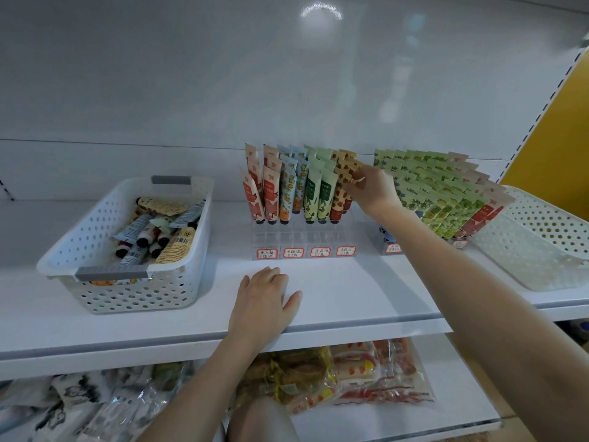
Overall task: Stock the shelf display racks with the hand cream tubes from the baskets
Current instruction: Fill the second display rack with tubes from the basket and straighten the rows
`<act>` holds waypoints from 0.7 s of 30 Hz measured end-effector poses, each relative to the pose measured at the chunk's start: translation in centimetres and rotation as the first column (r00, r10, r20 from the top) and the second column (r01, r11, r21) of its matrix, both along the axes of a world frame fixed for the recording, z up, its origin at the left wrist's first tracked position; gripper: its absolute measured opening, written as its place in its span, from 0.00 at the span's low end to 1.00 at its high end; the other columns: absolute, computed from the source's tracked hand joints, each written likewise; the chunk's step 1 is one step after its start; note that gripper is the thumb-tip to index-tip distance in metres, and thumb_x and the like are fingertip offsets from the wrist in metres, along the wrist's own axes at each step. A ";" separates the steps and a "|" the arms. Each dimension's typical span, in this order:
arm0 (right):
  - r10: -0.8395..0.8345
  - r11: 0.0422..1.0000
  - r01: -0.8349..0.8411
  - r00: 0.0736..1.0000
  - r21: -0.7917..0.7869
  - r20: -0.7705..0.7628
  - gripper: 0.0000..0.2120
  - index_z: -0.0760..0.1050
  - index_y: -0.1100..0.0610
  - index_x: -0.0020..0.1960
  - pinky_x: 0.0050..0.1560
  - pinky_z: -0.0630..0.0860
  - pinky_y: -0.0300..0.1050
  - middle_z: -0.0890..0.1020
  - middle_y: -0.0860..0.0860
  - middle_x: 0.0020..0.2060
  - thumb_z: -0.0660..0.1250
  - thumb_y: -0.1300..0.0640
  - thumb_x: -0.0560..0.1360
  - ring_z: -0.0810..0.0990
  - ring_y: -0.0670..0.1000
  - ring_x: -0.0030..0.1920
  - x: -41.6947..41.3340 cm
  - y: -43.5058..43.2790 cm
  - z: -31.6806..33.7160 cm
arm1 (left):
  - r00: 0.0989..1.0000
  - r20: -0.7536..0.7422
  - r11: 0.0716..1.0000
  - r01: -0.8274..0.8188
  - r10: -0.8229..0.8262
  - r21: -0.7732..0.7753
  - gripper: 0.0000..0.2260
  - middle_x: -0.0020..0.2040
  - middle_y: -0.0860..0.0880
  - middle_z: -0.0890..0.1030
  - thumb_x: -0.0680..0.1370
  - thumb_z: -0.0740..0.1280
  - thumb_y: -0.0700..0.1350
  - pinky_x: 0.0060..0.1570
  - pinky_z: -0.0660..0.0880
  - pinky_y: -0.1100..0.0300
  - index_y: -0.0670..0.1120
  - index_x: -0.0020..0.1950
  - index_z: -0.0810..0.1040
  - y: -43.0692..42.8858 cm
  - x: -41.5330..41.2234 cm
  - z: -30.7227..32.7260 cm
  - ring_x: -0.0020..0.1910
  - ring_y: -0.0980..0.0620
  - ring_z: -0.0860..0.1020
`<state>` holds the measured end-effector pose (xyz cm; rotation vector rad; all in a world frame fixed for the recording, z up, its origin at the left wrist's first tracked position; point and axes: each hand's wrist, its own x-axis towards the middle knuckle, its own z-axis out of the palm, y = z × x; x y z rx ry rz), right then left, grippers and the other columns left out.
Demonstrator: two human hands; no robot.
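Red-patterned tube (345, 174) at the clear rack's (302, 241) right end
Right hand (371, 189) pinches it between curled fingers; left hand (263, 298) lies flat, fingers straight, on the shelf (350, 291) before the rack; basket (127, 296) of tubes sits left of the rack.

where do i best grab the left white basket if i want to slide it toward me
By the grey handle on the near rim of the basket, coming from the front, fingers hooked over it. That short end faces you, and the perforated walls slope and give less hold. The left hand, flat on the shelf beside it, is likely closest.
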<state>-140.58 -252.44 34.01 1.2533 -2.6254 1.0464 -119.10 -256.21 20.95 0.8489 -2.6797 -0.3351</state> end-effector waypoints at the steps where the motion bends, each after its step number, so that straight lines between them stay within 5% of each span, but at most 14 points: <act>1: 0.000 1.000 0.000 1.000 -0.001 0.004 0.16 0.70 0.65 0.63 0.48 0.72 0.42 0.80 0.60 0.55 0.63 0.59 0.77 0.79 0.57 0.53 0.1 0.1 0.0 | 1.000 0.002 1.000 0.000 0.000 -0.002 0.19 0.60 0.53 0.75 0.79 0.54 0.57 0.66 0.63 0.58 0.47 0.60 0.73 0.0 0.0 0.1 0.60 0.56 0.70; 9: -0.029 0.999 0.028 0.999 0.020 0.021 0.15 0.73 0.66 0.58 0.41 0.71 0.43 0.81 0.62 0.47 0.61 0.55 0.78 0.77 0.56 0.43 1.0 1.4 -0.3 | 1.000 0.000 1.000 0.009 -0.009 0.002 0.14 0.47 0.54 0.73 0.79 0.55 0.56 0.59 0.67 0.58 0.47 0.50 0.72 0.0 -0.1 0.3 0.49 0.56 0.69; 12: -0.014 0.998 0.014 1.000 0.055 0.004 0.17 0.72 0.67 0.61 0.47 0.71 0.43 0.80 0.61 0.53 0.61 0.56 0.79 0.78 0.58 0.50 1.7 2.8 -0.8 | 0.998 0.061 1.000 0.005 -0.004 -0.015 0.13 0.44 0.53 0.69 0.79 0.55 0.55 0.59 0.67 0.56 0.47 0.46 0.70 0.5 0.0 1.2 0.47 0.54 0.68; 15: -0.002 0.994 0.002 1.000 0.109 0.001 0.17 0.71 0.66 0.63 0.51 0.73 0.46 0.79 0.61 0.56 0.61 0.56 0.79 0.79 0.59 0.52 2.1 3.9 -1.2 | 0.996 0.080 0.999 0.028 -0.025 -0.038 0.16 0.53 0.49 0.74 0.80 0.54 0.53 0.61 0.64 0.56 0.43 0.55 0.73 1.7 0.7 2.8 0.58 0.50 0.70; 17: 0.006 0.992 -0.006 1.000 0.124 0.001 0.17 0.72 0.66 0.61 0.52 0.74 0.47 0.79 0.61 0.55 0.62 0.56 0.78 0.79 0.58 0.53 2.5 4.2 -1.0 | 0.998 -0.014 0.998 0.059 -0.059 0.006 0.19 0.63 0.46 0.74 0.80 0.55 0.53 0.64 0.63 0.56 0.42 0.63 0.74 2.7 1.8 4.4 0.64 0.48 0.69; 21: 0.077 0.995 -0.074 0.996 0.062 -0.040 0.11 0.78 0.64 0.54 0.49 0.74 0.45 0.82 0.60 0.49 0.63 0.58 0.77 0.80 0.57 0.48 4.9 3.3 0.6 | 0.963 -0.260 0.996 0.085 -0.076 0.022 0.20 0.63 0.47 0.74 0.80 0.58 0.54 0.60 0.66 0.58 0.43 0.65 0.73 3.4 5.7 9.2 0.64 0.48 0.70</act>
